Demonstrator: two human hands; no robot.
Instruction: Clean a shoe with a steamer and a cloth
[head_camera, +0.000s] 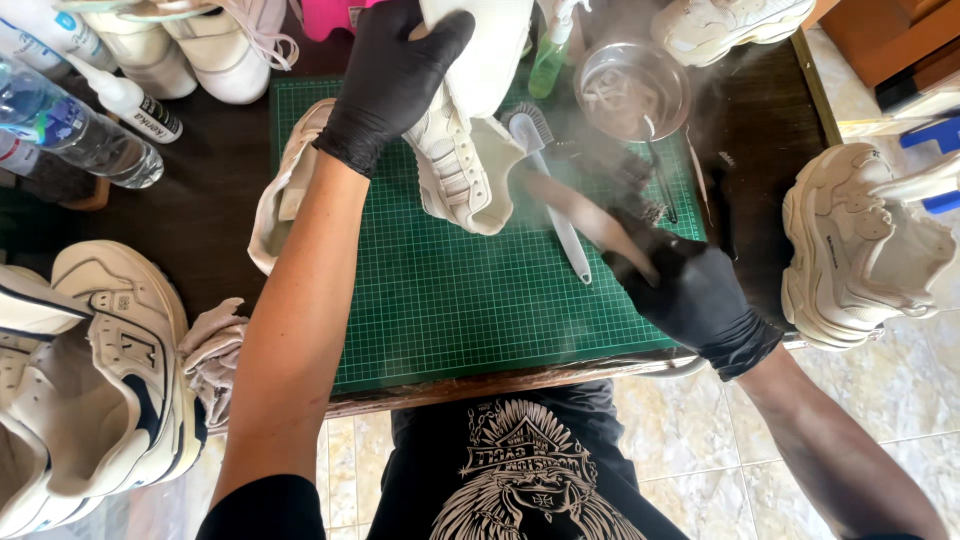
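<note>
My left hand, in a black glove, grips a white sneaker from above and holds it upright over the green cutting mat. My right hand, also gloved in black, holds a wooden-handled brush that is blurred with motion beside the shoe's lower part. A white brush with grey bristles lies on the mat between the shoe and my right hand.
A steel bowl and a green spray bottle stand behind the mat. White sneakers sit at the right, lower left and back left. Plastic bottles lie far left. A cloth drapes beside the mat.
</note>
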